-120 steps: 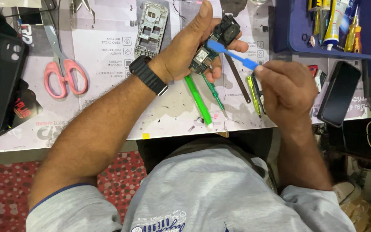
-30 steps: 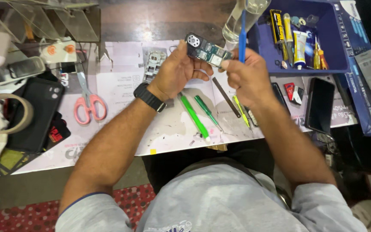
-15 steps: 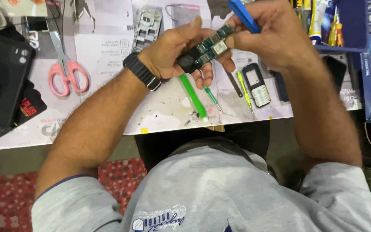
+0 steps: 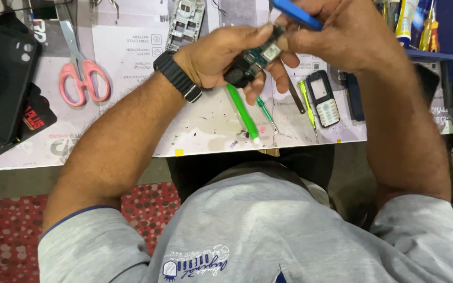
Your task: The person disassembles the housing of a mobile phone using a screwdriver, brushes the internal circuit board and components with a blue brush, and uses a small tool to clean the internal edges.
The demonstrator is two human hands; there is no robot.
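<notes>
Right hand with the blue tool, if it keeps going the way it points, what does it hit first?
Probably the circuit board held in the left hand; the right hand already seems to touch it, though depth is unclear.

the scissors (image 4: 79, 73) lie on the worktable (image 4: 195, 131) toward its left edge. the phone frame (image 4: 185, 23) sits at the far edge. the phone front cover (image 4: 324, 98) lies right of the screwdrivers (image 4: 266, 114), near the front edge. the tool tray (image 4: 439, 31) occupies the far right corner.
</notes>
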